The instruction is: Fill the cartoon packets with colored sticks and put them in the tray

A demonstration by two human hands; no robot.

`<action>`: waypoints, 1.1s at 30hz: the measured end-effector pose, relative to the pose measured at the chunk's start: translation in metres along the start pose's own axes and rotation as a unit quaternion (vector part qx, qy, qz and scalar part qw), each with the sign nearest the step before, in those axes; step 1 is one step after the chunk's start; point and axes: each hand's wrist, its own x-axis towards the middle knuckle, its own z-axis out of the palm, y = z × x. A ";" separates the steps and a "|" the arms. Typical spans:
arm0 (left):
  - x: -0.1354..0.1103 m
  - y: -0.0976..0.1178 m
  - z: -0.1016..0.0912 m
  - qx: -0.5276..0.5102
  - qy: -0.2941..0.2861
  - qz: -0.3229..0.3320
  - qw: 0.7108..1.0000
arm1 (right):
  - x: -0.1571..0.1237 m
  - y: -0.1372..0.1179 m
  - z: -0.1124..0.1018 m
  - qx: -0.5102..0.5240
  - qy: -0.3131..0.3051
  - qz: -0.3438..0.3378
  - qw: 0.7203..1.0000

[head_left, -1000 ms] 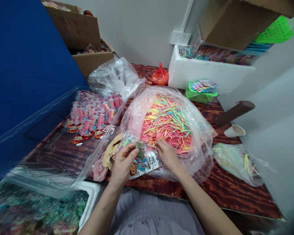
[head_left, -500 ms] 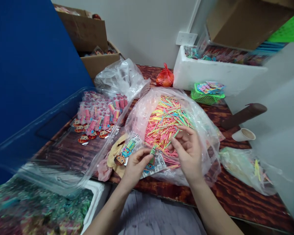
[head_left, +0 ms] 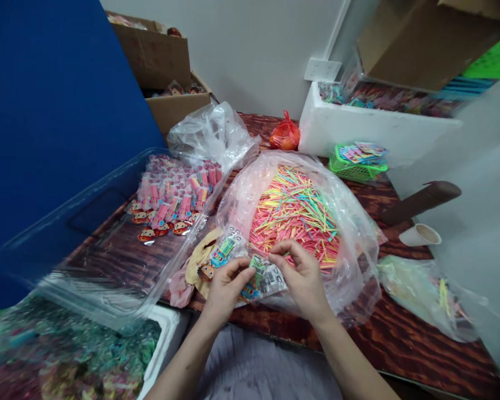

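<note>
The left hand [head_left: 228,282] pinches a packet [head_left: 257,266], seemingly to steady it beside the right hand [head_left: 302,278], whose hold, if any, I cannot tell.

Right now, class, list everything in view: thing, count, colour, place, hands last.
thin sticks: many, multicoloured, centre
plastic bags: at least three, clear, table
tied bag: one, red, back
wrapped packets: many, pink, left
green-stick packets: at least two, green, centre
tub: one, clear, left
foam boxes: two, white, right, left
cardboard boxes: at least two, brown, left, right
baskets: at least one, green, right
cylinder: one, brown, right
cup: one, white, right
cloth: count unclear, yellow, pink, centre
socket: one, white, wall
panel: one, blue, left
table: one, brown, beneath
left hand: one, bare, centre
right hand: one, bare, centre
</note>
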 end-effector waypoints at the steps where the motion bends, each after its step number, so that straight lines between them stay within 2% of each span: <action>1: -0.001 0.001 -0.001 -0.001 -0.012 -0.008 1.000 | 0.000 -0.001 0.002 0.022 0.003 0.015 1.000; 5: -0.002 0.005 -0.002 -0.003 -0.055 -0.026 0.998 | 0.001 -0.006 0.015 0.143 0.026 0.070 0.987; 8: -0.001 0.003 -0.004 -0.019 -0.046 -0.020 0.999 | 0.001 -0.005 0.025 0.219 0.037 0.089 0.971; 10: 0.000 0.000 -0.007 -0.031 -0.031 -0.014 0.999 | -0.002 -0.001 0.028 0.232 0.042 0.067 0.969; 14: -0.003 -0.005 -0.012 -0.016 -0.034 -0.010 0.999 | -0.011 0.007 0.029 0.158 0.009 0.002 0.987; 17: -0.007 -0.004 -0.010 -0.002 -0.044 -0.007 0.999 | -0.014 0.008 0.028 0.116 0.006 -0.001 0.993; 20: -0.010 0.001 -0.004 0.054 -0.049 0.025 0.997 | -0.010 0.004 0.024 0.067 0.006 -0.009 0.998; 23: -0.013 0.006 0.000 0.142 -0.061 0.077 0.985 | -0.003 0.000 0.019 -0.016 -0.043 -0.033 0.998; 26: -0.016 0.006 0.000 0.157 -0.054 0.086 0.982 | -0.002 0.000 0.014 -0.028 -0.078 -0.023 0.996; 29: -0.018 0.001 -0.003 0.091 -0.025 0.051 0.994 | -0.009 0.001 0.015 0.026 0.004 0.008 1.000; 31: -0.019 -0.003 -0.007 0.047 -0.017 0.025 0.998 | -0.016 0.002 0.021 0.039 0.065 0.003 0.997; 33: -0.020 -0.007 -0.012 0.024 -0.015 0.008 1.000 | -0.021 0.003 0.029 0.002 0.070 -0.021 0.997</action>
